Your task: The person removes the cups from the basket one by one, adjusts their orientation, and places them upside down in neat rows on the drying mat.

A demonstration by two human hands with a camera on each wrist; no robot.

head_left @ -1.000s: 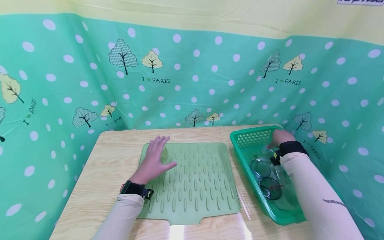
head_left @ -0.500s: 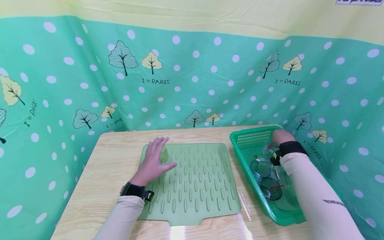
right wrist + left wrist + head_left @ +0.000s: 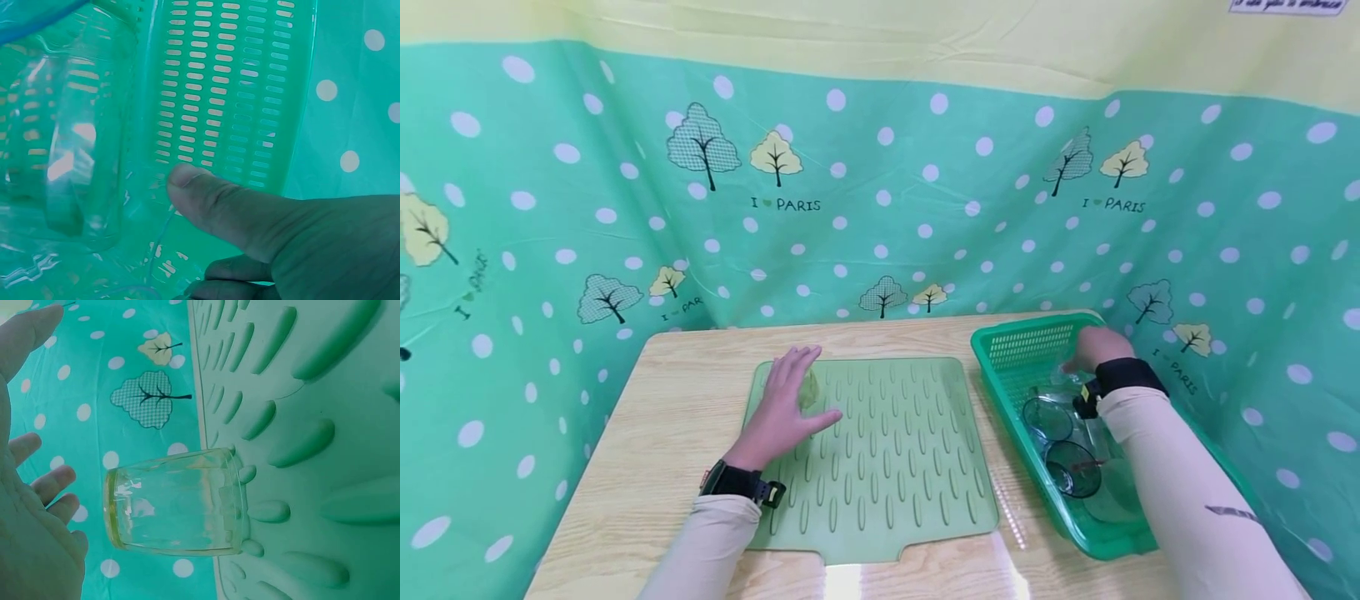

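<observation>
place: staged tabletop booth | evidence: vinyl backdrop (image 3: 880, 208) (tree print), wooden table (image 3: 677, 433)

A ribbed pale green rubber drying mat (image 3: 887, 450) lay mostly bare to the right of a small clear drinking glass (image 3: 809, 388), leaving open room across its middle. The green slotted plastic basket (image 3: 1022, 346) at the right was crowded: two round clear glasses (image 3: 1060, 446) filled its floor and its raised walls hemmed them in. A dotted green cloth backdrop (image 3: 880, 208) closed off the wooden table's (image 3: 647, 450) far edge.
</observation>
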